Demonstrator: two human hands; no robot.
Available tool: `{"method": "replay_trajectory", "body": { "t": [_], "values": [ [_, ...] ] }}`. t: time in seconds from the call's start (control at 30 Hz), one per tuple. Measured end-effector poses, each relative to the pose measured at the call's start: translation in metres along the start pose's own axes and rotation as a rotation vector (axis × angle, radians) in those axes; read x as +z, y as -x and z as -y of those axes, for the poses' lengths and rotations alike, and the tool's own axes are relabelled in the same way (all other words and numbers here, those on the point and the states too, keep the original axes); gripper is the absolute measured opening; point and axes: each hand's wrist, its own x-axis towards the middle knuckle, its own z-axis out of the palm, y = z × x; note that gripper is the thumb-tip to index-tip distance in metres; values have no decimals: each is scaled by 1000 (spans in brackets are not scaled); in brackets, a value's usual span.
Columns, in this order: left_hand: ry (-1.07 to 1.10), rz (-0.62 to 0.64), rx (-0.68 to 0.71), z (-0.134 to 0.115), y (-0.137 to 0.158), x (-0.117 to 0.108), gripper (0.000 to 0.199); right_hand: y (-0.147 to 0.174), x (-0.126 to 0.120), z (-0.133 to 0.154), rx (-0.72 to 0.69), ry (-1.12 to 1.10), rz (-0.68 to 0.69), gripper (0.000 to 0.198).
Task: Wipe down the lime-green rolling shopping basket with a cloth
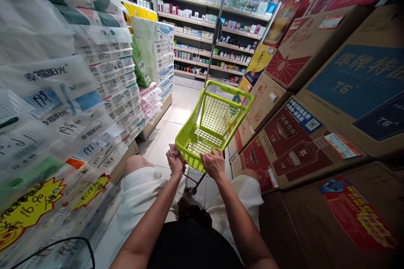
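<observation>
A lime-green plastic shopping cart (217, 111) with lattice walls stands right before my knees, and no goods show in its basket. My left hand (175, 164) is closed around a crumpled greyish-pink cloth (173, 149), held against the near left corner of the basket. My right hand (213, 164) has its fingers hooked over the near rim of the basket, thumb side toward the middle. Below the basket, part of the cart's dark metal frame and a wheel (190, 191) show between my legs.
Stacked packs of tissue paper (110, 67) with handwritten price signs line the left side. Printed cardboard cartons (296, 151) rise close on the right. Shelves (208, 29) of small boxed goods stand at the far end of the tiled aisle (183, 105). A thin metal pole (222, 6) rises beyond the cart.
</observation>
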Motion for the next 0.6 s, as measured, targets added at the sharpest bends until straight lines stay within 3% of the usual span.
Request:
{"method": "replay_trajectory", "body": {
  "t": [0.13, 0.27, 0.4, 0.6],
  "values": [
    [10, 47, 81, -16, -2, 3, 27, -5, 3, 22, 80, -42, -4, 45],
    [-48, 47, -6, -13, 6, -4, 23, -4, 8, 34, 114, -60, 0, 38],
    [-6, 97, 4, -14, 12, -9, 30, 2, 4, 24, 75, -85, 19, 36],
    [24, 235, 1, -44, 3, -2, 37, 14, -5, 1, 75, -119, 17, 42]
  ]
}}
